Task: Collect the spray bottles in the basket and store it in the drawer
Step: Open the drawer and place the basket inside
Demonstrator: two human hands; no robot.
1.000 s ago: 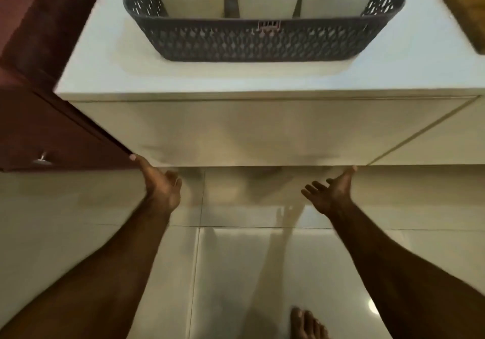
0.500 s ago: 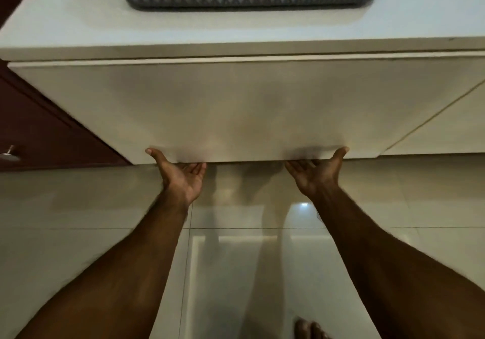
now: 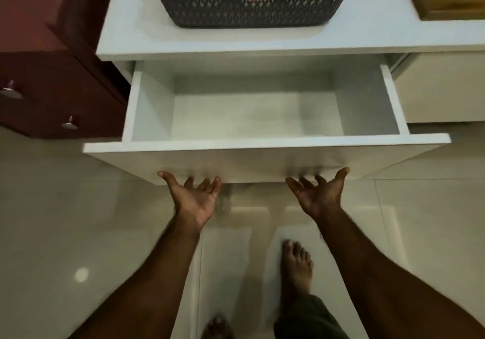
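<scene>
White drawer (image 3: 236, 118) gapes, left hand (image 3: 195, 199) and right hand (image 3: 319, 196) spread, holding nothing; next, lift basket (image 3: 252, 10) off counter (image 3: 126, 36) into it.

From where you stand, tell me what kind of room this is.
Probably a room in a home, perhaps a bathroom or utility area: a white drawer unit pulled open, a dark plastic basket of white bottles on top, glossy floor tiles, and a bare foot.
</scene>
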